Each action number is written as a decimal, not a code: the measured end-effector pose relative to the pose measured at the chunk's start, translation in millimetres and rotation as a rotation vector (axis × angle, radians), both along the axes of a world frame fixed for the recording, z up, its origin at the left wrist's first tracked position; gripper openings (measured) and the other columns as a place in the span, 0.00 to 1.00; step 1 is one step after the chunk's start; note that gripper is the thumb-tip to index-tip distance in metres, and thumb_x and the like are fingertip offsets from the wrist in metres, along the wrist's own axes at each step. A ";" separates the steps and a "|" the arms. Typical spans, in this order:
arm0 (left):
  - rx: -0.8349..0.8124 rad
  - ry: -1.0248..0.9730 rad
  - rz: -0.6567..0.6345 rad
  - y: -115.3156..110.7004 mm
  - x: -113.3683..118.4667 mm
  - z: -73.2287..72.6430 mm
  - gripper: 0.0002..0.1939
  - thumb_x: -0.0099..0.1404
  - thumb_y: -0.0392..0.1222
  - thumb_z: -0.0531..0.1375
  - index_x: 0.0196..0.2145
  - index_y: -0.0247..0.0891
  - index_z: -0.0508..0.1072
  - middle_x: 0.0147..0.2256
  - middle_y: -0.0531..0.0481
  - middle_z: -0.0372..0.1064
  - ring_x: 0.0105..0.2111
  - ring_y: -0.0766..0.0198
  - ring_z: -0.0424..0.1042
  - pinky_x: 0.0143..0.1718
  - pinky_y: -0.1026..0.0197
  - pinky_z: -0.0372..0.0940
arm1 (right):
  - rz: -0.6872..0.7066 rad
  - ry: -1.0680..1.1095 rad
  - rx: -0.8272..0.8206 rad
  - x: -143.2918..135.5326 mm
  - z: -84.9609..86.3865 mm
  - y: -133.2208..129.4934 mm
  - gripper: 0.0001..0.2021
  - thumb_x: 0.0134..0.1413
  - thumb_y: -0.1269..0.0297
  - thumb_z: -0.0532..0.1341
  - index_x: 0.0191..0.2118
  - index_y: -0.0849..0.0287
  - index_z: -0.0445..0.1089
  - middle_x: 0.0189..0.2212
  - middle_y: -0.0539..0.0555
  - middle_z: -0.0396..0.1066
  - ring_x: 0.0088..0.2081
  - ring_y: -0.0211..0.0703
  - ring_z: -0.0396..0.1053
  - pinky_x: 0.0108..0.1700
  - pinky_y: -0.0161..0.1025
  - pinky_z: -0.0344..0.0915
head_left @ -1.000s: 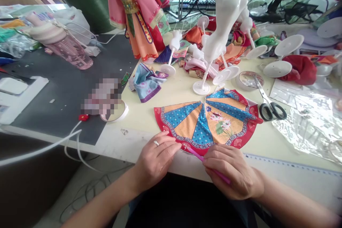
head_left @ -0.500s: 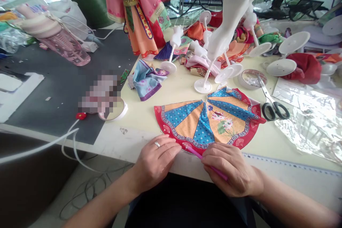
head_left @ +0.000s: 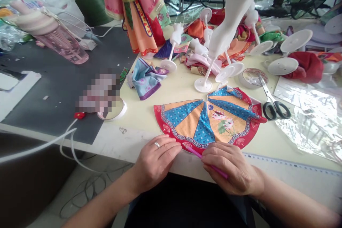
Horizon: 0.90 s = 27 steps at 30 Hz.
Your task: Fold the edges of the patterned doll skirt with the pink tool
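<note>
A small fan-shaped doll skirt [head_left: 204, 125] lies spread on the table, with blue and orange panels, lotus flowers and a red border. My left hand [head_left: 158, 157], with a ring on one finger, is closed on the skirt's red lower edge, its fingertips pressed together there. My right hand [head_left: 232, 167] grips a thin pink pen-shaped stick [head_left: 195, 152]. The stick's tip points left and rests at the red border, close to my left fingertips. Whatever is at the tip is too small to make out. A printed ruler strip [head_left: 283, 164] runs along the table edge, right of my right hand.
Black-handled scissors [head_left: 271, 99] lean on a tape roll [head_left: 252, 78] right of the skirt. A white mannequin [head_left: 224, 21] stands behind it, among several small stands and cloth pieces. Blue cloth [head_left: 145, 80], another tape roll [head_left: 119, 114] and a pink bottle [head_left: 61, 39] are leftward. Clear plastic [head_left: 310, 128] lies rightward.
The view has shifted very slightly. Both hands, the pink stick and the skirt look almost the same as before.
</note>
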<state>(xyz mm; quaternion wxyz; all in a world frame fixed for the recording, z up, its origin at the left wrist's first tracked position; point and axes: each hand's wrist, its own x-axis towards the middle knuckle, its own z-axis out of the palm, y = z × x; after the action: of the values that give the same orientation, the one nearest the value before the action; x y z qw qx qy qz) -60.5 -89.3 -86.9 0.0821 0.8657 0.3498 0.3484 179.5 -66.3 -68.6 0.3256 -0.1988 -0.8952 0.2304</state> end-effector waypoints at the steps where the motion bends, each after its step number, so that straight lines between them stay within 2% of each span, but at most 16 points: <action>1: 0.001 0.002 -0.001 0.0 0.1 0.0 0.16 0.58 0.25 0.58 0.45 0.28 0.71 0.41 0.42 0.74 0.44 0.58 0.71 0.48 0.51 0.68 | 0.001 -0.001 -0.001 0.0 -0.2 0.2 0.10 0.53 0.78 0.54 0.42 0.63 0.61 0.28 0.55 0.69 0.30 0.40 0.64 0.30 0.38 0.63; 20: 0.103 0.137 -0.061 1.5 2.9 2.8 0.15 0.62 0.25 0.53 0.46 0.24 0.70 0.44 0.39 0.73 0.49 0.52 0.69 0.50 0.46 0.68 | -0.005 -0.015 0.002 -0.8 -0.8 0.6 0.10 0.52 0.79 0.55 0.41 0.64 0.61 0.28 0.56 0.69 0.29 0.40 0.63 0.30 0.38 0.63; 27: 0.151 0.192 -0.060 1.2 5.8 5.1 0.13 0.62 0.26 0.54 0.44 0.23 0.71 0.42 0.38 0.74 0.46 0.51 0.72 0.48 0.45 0.69 | -0.016 -0.028 0.004 -1.0 -1.1 0.8 0.10 0.53 0.78 0.54 0.41 0.63 0.61 0.28 0.55 0.69 0.29 0.40 0.64 0.30 0.38 0.63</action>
<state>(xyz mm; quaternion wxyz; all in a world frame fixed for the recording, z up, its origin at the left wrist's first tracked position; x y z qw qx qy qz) -54.8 -88.1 -81.8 -0.0067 0.9089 0.3028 0.2867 178.5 -65.5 -69.7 0.3152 -0.2085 -0.8985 0.2233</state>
